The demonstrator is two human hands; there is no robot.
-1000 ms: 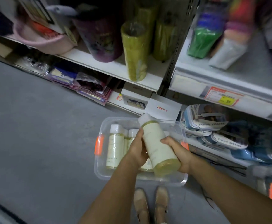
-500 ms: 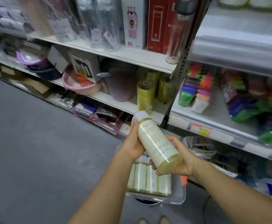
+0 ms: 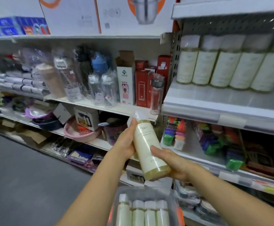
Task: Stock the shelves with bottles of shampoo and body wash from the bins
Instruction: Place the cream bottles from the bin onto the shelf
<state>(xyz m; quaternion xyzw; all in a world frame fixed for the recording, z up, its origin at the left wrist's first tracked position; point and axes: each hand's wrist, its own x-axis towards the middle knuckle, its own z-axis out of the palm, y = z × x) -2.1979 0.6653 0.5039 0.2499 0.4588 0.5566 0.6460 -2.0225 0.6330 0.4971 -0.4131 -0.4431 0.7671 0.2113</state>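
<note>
Head view: both forearms reach forward and up, raising a bottle (image 3: 147, 149) tilted before the shelves. Left hand (image 3: 127, 141) curls round its upper half near the white cap; right hand (image 3: 173, 162) wraps its amber base. Smooth, cream-labelled cylinder. Below, a clear plastic bin (image 3: 173, 204) holds four matching bottles; similar ones line the shelf (image 3: 214, 101) at upper right.

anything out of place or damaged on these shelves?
One white carton on the middle shelf has its top flap standing open; a small box on the shelf below sits tilted. No spills visible.
</note>
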